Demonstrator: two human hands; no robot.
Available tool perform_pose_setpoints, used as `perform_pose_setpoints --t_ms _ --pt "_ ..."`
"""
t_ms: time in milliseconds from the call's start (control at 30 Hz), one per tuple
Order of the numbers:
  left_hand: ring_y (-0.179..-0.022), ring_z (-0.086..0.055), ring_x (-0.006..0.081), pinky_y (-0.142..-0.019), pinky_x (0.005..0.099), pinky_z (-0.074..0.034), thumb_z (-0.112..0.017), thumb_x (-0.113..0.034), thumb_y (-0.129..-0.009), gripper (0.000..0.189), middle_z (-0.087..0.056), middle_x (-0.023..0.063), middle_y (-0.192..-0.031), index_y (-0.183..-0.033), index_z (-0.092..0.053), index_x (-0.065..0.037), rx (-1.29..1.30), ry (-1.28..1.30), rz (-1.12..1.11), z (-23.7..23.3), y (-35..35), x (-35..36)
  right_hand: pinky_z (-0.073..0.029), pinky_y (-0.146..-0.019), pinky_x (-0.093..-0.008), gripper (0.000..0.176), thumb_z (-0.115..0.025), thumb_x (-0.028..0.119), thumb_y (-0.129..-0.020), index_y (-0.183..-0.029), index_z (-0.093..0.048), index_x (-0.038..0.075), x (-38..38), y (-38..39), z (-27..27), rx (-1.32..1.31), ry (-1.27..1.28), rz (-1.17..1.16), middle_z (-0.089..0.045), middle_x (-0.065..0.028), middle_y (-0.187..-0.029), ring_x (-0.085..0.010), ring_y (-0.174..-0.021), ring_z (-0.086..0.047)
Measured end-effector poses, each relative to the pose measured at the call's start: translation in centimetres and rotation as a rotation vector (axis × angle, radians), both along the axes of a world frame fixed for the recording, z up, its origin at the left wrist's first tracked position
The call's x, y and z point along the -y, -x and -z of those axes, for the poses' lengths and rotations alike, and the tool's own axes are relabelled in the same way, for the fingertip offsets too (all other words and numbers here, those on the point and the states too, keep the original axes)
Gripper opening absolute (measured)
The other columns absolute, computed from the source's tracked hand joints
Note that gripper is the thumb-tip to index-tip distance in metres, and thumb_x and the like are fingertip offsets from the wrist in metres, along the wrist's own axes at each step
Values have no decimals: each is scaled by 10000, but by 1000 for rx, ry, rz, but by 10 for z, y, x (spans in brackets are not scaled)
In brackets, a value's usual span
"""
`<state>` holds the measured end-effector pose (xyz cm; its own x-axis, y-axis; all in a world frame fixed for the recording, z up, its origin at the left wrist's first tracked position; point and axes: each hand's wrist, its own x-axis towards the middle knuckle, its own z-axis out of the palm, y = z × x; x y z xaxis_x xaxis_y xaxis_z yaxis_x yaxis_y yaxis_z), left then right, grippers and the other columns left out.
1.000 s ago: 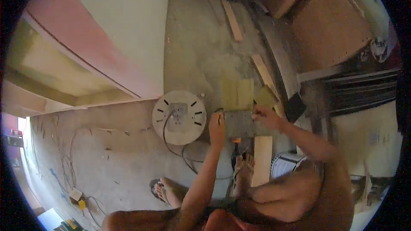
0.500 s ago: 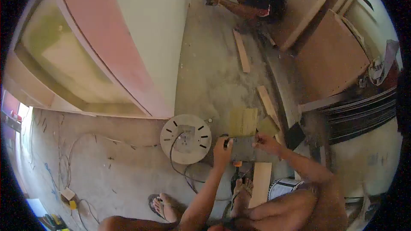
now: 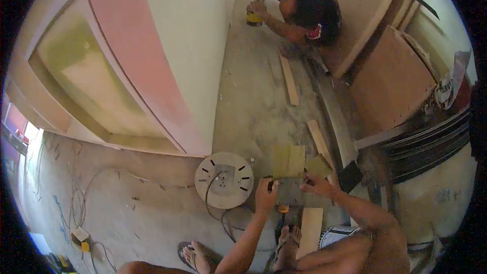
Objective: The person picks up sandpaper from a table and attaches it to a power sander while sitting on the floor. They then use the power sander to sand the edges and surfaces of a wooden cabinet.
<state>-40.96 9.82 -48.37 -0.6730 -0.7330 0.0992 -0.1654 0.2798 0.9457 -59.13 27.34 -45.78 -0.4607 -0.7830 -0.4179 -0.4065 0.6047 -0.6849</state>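
Observation:
A thin grey sheet (image 3: 291, 189), perhaps sandpaper, is stretched between my two hands low over the floor. My left hand (image 3: 266, 193) pinches its left side, and my right hand (image 3: 315, 184) grips its upper right corner with closed fingers. Just beyond the sheet lies a flat yellowish piece (image 3: 289, 160), with a second yellowish piece (image 3: 318, 165) to its right, partly behind my right hand. Below the sheet, by my foot, is an orange and black tool (image 3: 283, 208) whose kind I cannot make out. Beside it lies a pale wooden board (image 3: 310, 231).
A round cable reel (image 3: 223, 180) stands left of my hands, its cord trailing on the floor. Wooden strips (image 3: 289, 81) lie ahead. A person (image 3: 309, 7) crouches at the back with a hand at a yellow can (image 3: 254, 15). A large cabinet panel (image 3: 187, 61) rises left.
The view has tilted up, so everything sits lower in the picture. My hands keep hold of the grey sheet. The crouching person's hands have moved apart, and a yellow can now shows.

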Motion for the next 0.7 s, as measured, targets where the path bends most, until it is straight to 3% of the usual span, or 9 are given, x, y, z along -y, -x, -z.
perform_pose_setpoints --t_ms 100,200,267,333,433,700 --pt "-934 -570 414 -814 457 -460 -605 -263 -910 287 -593 223 -981 -1026 -602 -1 -23 31 3 8 0 0 -508 -738 -321 470 -683 417 -880 -1117 -556 31 -1 4 4 103 132 74 -628 -66 -919 -169 -814 -621" --pt "-895 -574 410 -790 450 -465 -609 -260 -908 289 -588 219 -977 -1040 -603 -3 -42 79 -5 30 5 0 -504 -739 -311 396 -681 378 -892 -1067 -554 46 5 10 -4 246 -29 -43 -610 -54 -911 -155 -829 -613" --pt "-878 -573 408 -779 444 -466 -611 -256 -907 290 -584 217 -976 -1048 -602 -2 -12 58 0 31 6 1 -494 -723 -305 339 -679 337 -905 -1022 -546 48 4 0 -2 324 138 84 -598 -46 -865 -145 -815 -608" --pt "-903 -579 403 -802 440 -467 -616 -249 -907 299 -588 217 -988 -1056 -599 9 18 -57 8 19 4 -2 -488 -712 -303 323 -678 324 -909 -1009 -541 49 3 -1 -2 328 148 82 -592 -45 -850 -140 -807 -603" --pt "-923 -580 397 -817 432 -464 -619 -243 -905 301 -589 214 -995 -1047 -594 22 -21 64 18 28 3 -2 -477 -693 -304 317 -679 322 -911 -987 -530 53 6 1 -9 292 100 46 -587 -45 -834 -135 -796 -593" --pt "-917 -572 374 -814 418 -453 -614 -222 -906 279 -581 204 -967 -1028 -578 26 -10 -16 12 15 1 -3 -472 -701 -319 336 -675 350 -911 -980 -508 66 4 2 -11 168 1 -11 -580 -53 -828 -141 -793 -575"
